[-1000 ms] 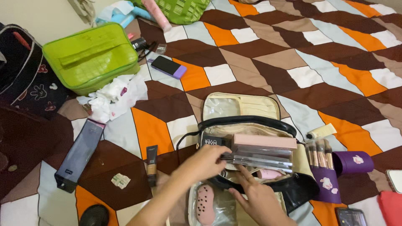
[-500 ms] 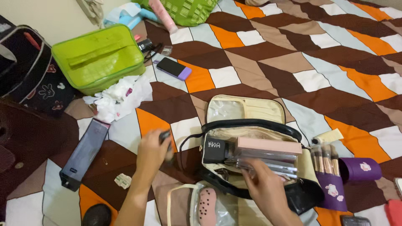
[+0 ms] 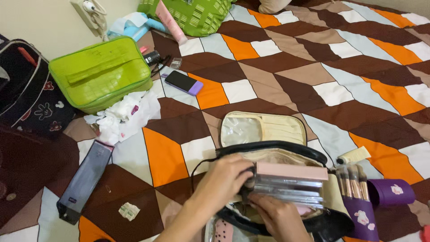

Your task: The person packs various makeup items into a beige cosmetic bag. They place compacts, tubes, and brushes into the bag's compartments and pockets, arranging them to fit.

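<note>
Packing the open cosmetic bag [image 3: 273,150] is the work I see in hand, and I judge the step to be seating something down beside the stack of flat palettes [image 3: 290,183] that stands on edge inside it. The bag lies on the patchwork bedspread [image 3: 286,71], its lid flap thrown back toward twelve o'clock.

My left hand [image 3: 224,179] comes in from seven o'clock, fingers curled at the left end of the stack; they seem closed around something small and dark, but I cannot tell what it is or how firmly it is held. My right hand [image 3: 277,217] sits at six o'clock of the stack, fingers loosely bent against the lower palettes, pressing rather than clasping.

To do this well, I would keep the right hand bracing the palettes toward three o'clock so the gap at nine o'clock stays open, and slide the left hand straight down, not at an angle, so nothing catches the black rim. The purple brush roll [image 3: 358,201] lies just beside the bag at three o'clock; I would avoid nudging it.
</note>
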